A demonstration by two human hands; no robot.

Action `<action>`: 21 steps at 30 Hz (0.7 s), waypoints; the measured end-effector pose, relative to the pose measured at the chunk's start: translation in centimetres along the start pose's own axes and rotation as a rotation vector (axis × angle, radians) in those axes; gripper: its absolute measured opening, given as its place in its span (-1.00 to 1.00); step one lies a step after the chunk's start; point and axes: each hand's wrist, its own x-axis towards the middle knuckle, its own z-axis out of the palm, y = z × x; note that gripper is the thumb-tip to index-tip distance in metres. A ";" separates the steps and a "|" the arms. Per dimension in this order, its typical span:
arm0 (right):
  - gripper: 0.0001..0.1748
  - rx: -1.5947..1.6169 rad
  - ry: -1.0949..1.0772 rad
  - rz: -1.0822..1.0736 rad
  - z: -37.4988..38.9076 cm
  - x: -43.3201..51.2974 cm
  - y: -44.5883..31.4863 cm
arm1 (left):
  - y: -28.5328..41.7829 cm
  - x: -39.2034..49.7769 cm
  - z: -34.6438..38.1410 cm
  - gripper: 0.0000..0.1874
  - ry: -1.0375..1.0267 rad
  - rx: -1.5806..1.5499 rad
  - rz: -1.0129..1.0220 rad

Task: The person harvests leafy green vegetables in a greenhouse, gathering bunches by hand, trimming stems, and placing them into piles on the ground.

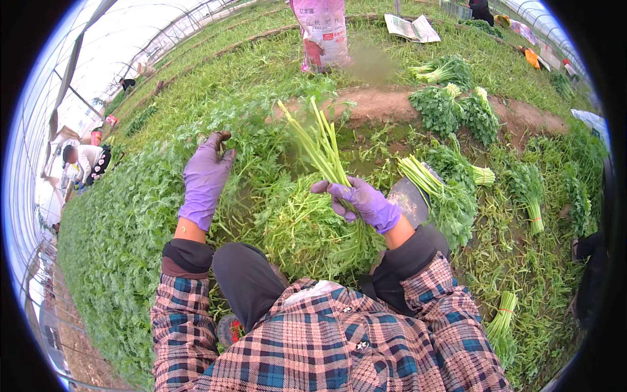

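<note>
In a purple glove, my right hand (365, 203) grips several cut green stalks (325, 152), their pale ends pointing up and away and their leaves hanging below the hand. My left hand (208, 179), also gloved, with dirty fingertips, is raised over the edge of the leafy green crop (127, 210); its fingers are apart and nothing shows in them. Trimmed leaves and stems (308, 225) lie heaped between my knees. Just right of my right hand, a bunch of loose-looking stalks (421, 179) rests on a dark, flat surface (409, 198) smeared with soil.
Tied bunches (534, 210) lie on the littered ground to the right, more (438, 108) on the soil ridge (382, 105). A pink-and-white sack (321, 34) stands ahead, near flattened paper packaging (412, 28). One person (88, 161) bends at the far left; dark clothing (590, 274) shows at the right edge.
</note>
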 end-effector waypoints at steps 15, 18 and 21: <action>-0.61 -0.013 0.091 0.038 1.4 1.3 2.6 | 6.4 -2.3 4.8 -0.55 0.000 0.626 0.707; -0.69 -0.092 0.159 0.100 1.5 2.1 3.4 | 6.1 -3.5 6.3 -0.57 -0.174 0.504 0.585; -0.67 -0.058 0.189 0.154 1.3 2.6 3.8 | 5.7 -4.3 7.5 -0.72 -0.351 0.306 0.417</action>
